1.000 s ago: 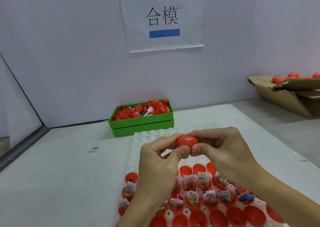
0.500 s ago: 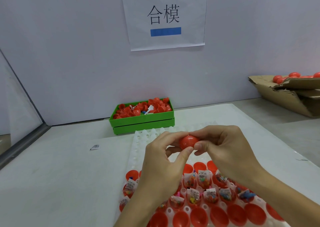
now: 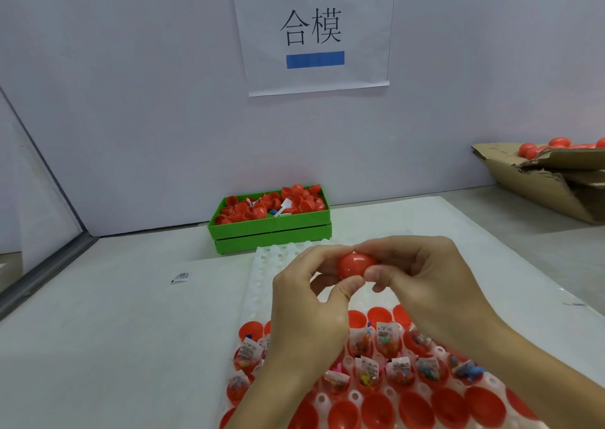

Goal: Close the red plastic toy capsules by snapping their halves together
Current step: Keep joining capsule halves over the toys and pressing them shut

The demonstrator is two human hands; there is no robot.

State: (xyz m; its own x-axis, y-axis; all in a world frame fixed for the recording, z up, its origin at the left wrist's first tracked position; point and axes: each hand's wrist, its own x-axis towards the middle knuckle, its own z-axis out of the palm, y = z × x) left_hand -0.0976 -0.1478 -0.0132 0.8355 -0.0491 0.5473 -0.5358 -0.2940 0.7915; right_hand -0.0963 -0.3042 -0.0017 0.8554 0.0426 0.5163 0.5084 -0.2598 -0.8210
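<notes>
At centre frame, a glossy red plastic capsule (image 3: 356,265) was pinched from both sides by the left hand (image 3: 309,310) and right hand (image 3: 425,284), seemingly so its halves could be pressed together.

Paper sign (image 3: 314,32) on the wall at twelve o'clock, torn cardboard box (image 3: 550,183) at two o'clock, small label scrap (image 3: 180,277) at nine

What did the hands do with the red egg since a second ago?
Little changed. Both hands kept pinching the red capsule above the white tray; the left hand slid its thumb lower beneath it, and the right hand stayed clamped on its right end. The green bin and cardboard box stayed put.
</notes>
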